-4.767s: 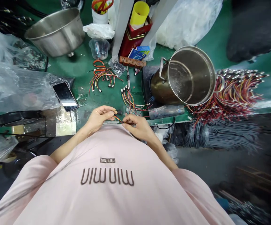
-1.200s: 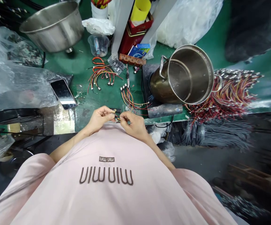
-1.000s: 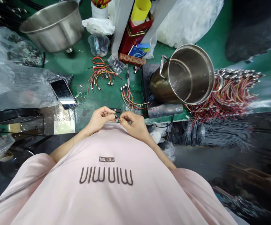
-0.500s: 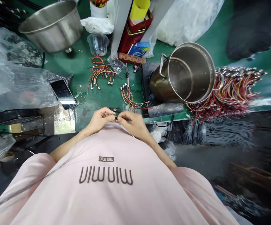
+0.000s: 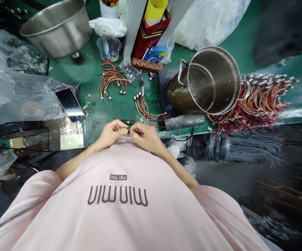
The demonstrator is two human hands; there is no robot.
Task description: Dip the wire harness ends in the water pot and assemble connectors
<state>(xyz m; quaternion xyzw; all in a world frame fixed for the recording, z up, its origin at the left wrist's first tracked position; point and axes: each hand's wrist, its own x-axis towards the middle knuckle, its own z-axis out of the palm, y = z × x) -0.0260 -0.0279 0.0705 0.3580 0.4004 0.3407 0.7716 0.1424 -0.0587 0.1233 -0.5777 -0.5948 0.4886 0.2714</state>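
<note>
My left hand (image 5: 110,132) and my right hand (image 5: 145,136) meet at the near table edge, just above my pink shirt. Both are closed in pinches around a small connector with thin coloured wires (image 5: 129,131), fingertips almost touching. Most of the wire piece is hidden inside my fingers. A small black part (image 5: 129,122) lies on the green table (image 5: 93,73) just beyond my fingers. Past it lies a short bundle of coloured wires with white plugs (image 5: 142,108).
Another wire bunch (image 5: 113,83) lies mid-table, a phone (image 5: 69,104) to its left. A steel pot (image 5: 208,82) stands right on a dark plate, a big heap of wire leads (image 5: 260,101) beyond it. A steel bowl (image 5: 55,29), plastic cup (image 5: 109,48) and clear bags (image 5: 9,90) sit left.
My hands have drawn closer together until the fingertips nearly touch. The stretch of coloured wire seen between them earlier is now hidden in my fingers.
</note>
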